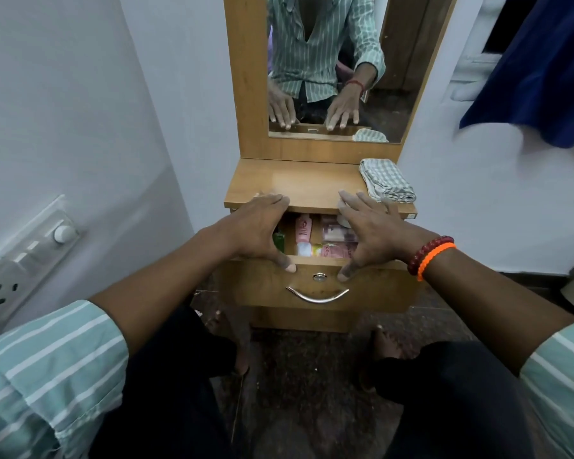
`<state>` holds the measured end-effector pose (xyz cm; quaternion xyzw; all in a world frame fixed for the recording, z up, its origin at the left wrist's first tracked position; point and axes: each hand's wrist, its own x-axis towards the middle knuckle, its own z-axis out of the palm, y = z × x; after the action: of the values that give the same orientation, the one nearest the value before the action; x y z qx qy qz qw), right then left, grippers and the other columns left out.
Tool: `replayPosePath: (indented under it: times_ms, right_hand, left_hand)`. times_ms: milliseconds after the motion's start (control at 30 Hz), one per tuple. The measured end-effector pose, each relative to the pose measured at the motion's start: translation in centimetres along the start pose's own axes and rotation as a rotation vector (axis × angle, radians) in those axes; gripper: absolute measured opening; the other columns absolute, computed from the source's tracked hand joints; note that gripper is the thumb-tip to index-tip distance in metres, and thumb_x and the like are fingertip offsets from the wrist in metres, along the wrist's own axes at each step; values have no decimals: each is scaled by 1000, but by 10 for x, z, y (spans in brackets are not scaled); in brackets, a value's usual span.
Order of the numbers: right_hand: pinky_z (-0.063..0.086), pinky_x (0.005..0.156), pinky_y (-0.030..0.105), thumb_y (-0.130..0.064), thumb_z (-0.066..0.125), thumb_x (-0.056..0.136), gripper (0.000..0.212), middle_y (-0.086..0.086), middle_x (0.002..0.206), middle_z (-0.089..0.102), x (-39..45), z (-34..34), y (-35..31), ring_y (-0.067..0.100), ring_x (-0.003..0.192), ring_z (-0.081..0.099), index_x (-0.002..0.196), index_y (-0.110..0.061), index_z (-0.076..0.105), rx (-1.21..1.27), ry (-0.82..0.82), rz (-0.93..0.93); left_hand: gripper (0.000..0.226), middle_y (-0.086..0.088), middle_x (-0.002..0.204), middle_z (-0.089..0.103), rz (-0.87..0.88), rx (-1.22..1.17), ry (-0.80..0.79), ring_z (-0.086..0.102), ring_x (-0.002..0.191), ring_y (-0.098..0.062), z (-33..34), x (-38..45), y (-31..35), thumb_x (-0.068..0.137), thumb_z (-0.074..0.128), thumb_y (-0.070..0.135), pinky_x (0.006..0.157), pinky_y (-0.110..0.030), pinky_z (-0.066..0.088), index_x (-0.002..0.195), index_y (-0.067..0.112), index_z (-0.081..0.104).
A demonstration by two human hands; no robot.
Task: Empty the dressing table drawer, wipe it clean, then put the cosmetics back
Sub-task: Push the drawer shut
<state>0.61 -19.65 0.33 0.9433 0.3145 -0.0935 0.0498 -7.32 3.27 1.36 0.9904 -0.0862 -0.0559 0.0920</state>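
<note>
Drawer partly open under the tabletop, cosmetics inside: pink bottle, green bottle, pink packets. We have our left hand & right hand spread wide, fingers on the tabletop edge, thumbs on the drawer front. Checked cloth folded far right on top.

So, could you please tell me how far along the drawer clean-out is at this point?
Barely started. The drawer is partly open and cosmetics still fill it. The left hand and right hand span the tabletop edge and the drawer front. The folded cloth lies on top. Emptying, wiping and restocking all remain.
</note>
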Motion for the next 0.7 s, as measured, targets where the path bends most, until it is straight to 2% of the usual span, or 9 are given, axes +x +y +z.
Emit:
replayPosePath:
  times_ms: [233, 367, 467, 533, 600, 700]
  right_hand:
    - [0, 125, 57, -70, 81, 67, 111, 6, 173, 2, 28, -3, 13, 28, 160, 0, 151, -12, 36, 13, 66, 16]
    - [4, 126, 56, -67, 78, 74, 93, 7, 172, 14, 40, 2, 16, 28, 159, 8, 141, -10, 47, -17, 126, 24]
    - [7, 126, 54, -59, 78, 79, 74, 9, 166, 29, 45, 6, 14, 27, 155, 21, 130, -10, 57, -24, 204, 32]
    - [12, 124, 51, -52, 79, 81, 58, 11, 152, 46, 46, 8, 11, 26, 145, 39, 115, -8, 64, -28, 270, 46]
    - [20, 120, 47, -46, 79, 82, 45, 12, 137, 57, 47, 11, 8, 27, 130, 53, 102, -8, 67, -27, 338, 58]
    - [34, 111, 43, -37, 82, 80, 35, 13, 126, 64, 53, 20, 8, 29, 115, 61, 92, -6, 69, -5, 448, 58]
  left_hand:
    - [107, -8, 162, 32, -5, -68, 83, 28, 150, -24, 10, 25, -19, 74, 79, 59, 122, -38, 19, 155, 11, 29]
    - [82, -9, 145, 51, 7, -91, 168, 46, 134, -25, 15, 38, -25, 78, 78, 52, 117, -38, 27, 140, 8, 47]
    - [81, -7, 155, 44, 16, -93, 211, 39, 142, -24, 20, 47, -30, 84, 74, 48, 117, -37, 29, 148, 11, 43]
    - [82, -7, 159, 38, 23, -109, 235, 33, 147, -23, 25, 54, -35, 86, 73, 48, 119, -39, 29, 151, 12, 40]
    - [75, -8, 158, 40, 39, -106, 263, 34, 146, -23, 29, 59, -38, 88, 72, 45, 117, -38, 30, 149, 11, 44]
    - [61, -9, 151, 48, 65, -89, 330, 42, 140, -24, 33, 65, -37, 91, 70, 38, 114, -36, 31, 141, 8, 52]
